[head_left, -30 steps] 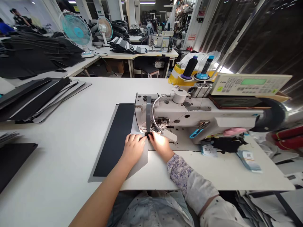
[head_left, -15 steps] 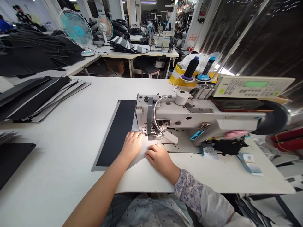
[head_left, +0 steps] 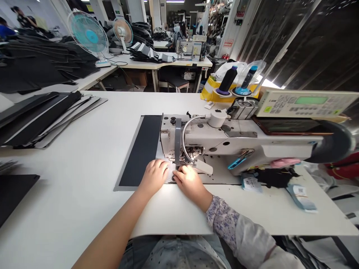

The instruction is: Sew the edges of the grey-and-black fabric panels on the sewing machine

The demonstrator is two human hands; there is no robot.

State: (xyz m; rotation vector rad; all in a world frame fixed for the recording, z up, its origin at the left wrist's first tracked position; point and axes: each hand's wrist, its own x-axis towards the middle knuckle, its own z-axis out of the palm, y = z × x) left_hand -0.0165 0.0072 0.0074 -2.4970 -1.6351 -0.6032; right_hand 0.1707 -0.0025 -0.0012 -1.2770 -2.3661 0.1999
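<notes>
Bright overhead light, lamp glare at needle, edges warped, perhaps blurred.

Dark grey-edged panel, flat under sewing machine

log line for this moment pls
left hand: flat on black panel | right hand: on panel's pale edge below sewing machine head | stacked panels: far left

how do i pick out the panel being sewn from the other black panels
Find the nearest white sewing machine. The panel lies flat under its left end, left hand and right hand at its near corner. Unlike the stacked panels far left, it lies alone, black with a grey border.
</notes>
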